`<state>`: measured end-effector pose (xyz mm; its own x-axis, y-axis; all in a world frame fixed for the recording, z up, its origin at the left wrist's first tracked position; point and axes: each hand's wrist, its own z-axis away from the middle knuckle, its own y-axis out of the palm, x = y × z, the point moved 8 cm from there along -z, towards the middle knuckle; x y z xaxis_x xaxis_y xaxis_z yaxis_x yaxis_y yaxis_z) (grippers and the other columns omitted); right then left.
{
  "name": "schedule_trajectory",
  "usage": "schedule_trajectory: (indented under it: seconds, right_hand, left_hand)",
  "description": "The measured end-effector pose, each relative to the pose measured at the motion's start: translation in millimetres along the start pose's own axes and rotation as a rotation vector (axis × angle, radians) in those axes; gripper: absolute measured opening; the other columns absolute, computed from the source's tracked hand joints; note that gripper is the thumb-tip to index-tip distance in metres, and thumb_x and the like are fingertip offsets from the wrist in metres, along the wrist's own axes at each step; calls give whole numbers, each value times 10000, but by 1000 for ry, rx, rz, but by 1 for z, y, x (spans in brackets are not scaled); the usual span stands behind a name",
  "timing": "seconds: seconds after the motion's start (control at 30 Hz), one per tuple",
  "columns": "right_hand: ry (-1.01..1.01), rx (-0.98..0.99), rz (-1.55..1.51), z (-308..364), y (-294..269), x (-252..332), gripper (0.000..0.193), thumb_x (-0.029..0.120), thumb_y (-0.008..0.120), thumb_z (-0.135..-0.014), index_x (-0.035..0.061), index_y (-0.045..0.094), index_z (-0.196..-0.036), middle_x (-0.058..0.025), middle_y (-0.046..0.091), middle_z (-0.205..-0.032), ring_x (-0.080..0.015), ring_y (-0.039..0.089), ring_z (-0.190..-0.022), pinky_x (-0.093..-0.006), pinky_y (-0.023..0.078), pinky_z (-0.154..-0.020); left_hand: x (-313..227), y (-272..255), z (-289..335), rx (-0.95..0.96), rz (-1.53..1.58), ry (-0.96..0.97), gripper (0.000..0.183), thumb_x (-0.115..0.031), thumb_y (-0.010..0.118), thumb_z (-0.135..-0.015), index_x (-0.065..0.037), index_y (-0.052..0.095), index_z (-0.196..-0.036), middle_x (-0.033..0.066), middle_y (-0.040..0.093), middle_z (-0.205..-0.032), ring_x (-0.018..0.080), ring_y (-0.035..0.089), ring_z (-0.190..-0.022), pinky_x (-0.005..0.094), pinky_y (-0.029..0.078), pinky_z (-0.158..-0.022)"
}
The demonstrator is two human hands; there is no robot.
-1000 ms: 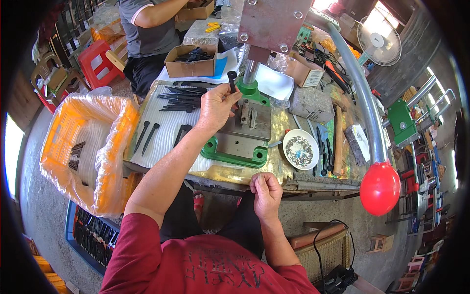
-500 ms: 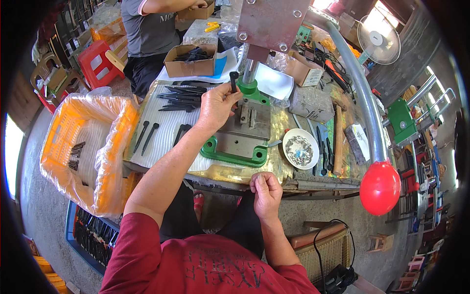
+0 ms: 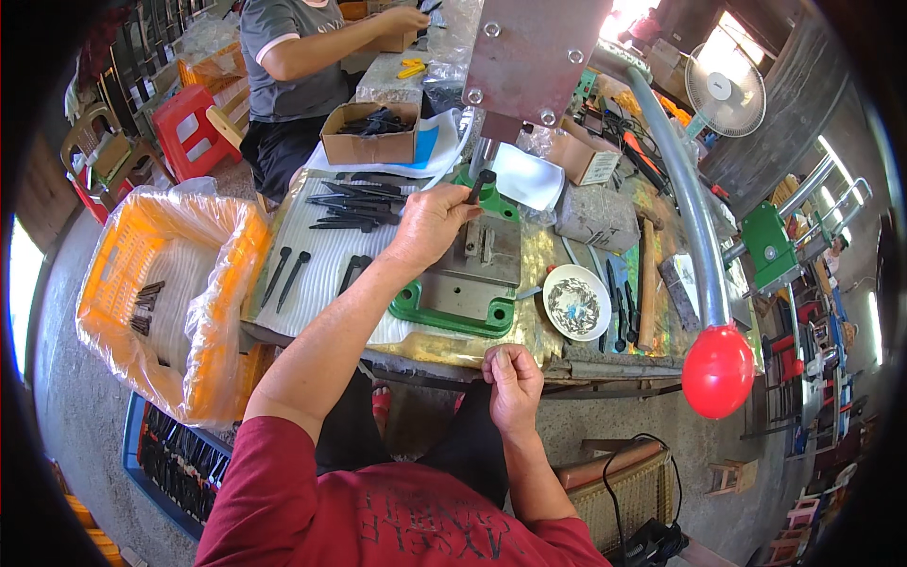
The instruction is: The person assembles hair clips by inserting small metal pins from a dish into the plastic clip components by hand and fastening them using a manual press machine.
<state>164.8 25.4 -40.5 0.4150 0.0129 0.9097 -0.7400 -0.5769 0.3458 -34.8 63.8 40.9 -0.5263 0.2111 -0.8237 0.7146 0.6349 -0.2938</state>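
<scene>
My left hand (image 3: 435, 227) reaches over the bed of a green-based hand press (image 3: 452, 325), its fingers closed on a slim black piece with a rounded head (image 3: 481, 185). The piece tilts in front of the press column, its lower part hidden by my fingers. On the press bed lies a small metal fixture (image 3: 479, 243). My right hand (image 3: 513, 383) is closed, thumb against fingers, just off the table's front edge; whatever it may hold is hidden. Left of the press, a pile of similar black pieces (image 3: 364, 203) rests on white ribbed sheeting, with two more black pieces (image 3: 293, 281) nearer me.
A white bowl (image 3: 578, 271) of small metal bits stands right of the press, near a hammer (image 3: 648, 283) and a stone-like block (image 3: 597, 217). The press lever's red knob (image 3: 719, 372) hangs at the right. A plastic-lined orange crate (image 3: 248, 246) sits left; a co-worker (image 3: 298, 66) is beyond.
My left hand has shifted slightly right and nearer, and the black piece now leans instead of standing upright. The co-worker's arm has moved farther into view. My right hand remains closed.
</scene>
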Motion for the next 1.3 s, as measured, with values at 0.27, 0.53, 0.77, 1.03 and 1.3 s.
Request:
schedule_trajectory:
  seconds: [0.27,0.53,0.77,1.03,1.3]
  right_hand:
    - [-224,-64,130,-6,-5,56,89,97,455,-806,16,466,-770,-63,478,-701,-90,387,-573,-202,316,-504]
    - [-817,-253,157,-5,-8,181,284,271,473,-811,18,434,-935,-88,479,-783,-111,423,-559,-212,333,-470]
    - [-867,-133,436,-2,40,233,674,540,594,-649,41,407,-1062,-173,410,-1040,-154,498,-743,-209,446,-564]
    - [-883,-68,573,2,69,254,400,283,657,-678,3,489,-909,-170,481,-966,-101,476,-628,-194,408,-541]
    - [-846,-34,571,-3,79,264,152,127,549,-757,-17,498,-759,-141,528,-836,-45,397,-499,-147,306,-437]
  left_hand:
    - [1,0,2,-52,-30,87,93,-35,560,-741,9,578,-821,47,570,-663,63,502,-550,210,434,-468]
    - [1,0,4,-90,-9,134,81,-19,567,-728,23,568,-798,65,549,-633,75,469,-491,225,396,-444]
    - [-4,-2,4,-111,-17,161,96,-36,584,-714,18,569,-791,85,546,-630,114,476,-472,244,392,-447]
    - [-2,-2,5,-124,1,157,111,-57,604,-699,10,573,-782,98,533,-614,134,479,-480,257,387,-459]
    - [-7,-5,6,-142,-59,196,115,-73,604,-696,0,575,-779,115,526,-606,178,480,-486,279,387,-474]
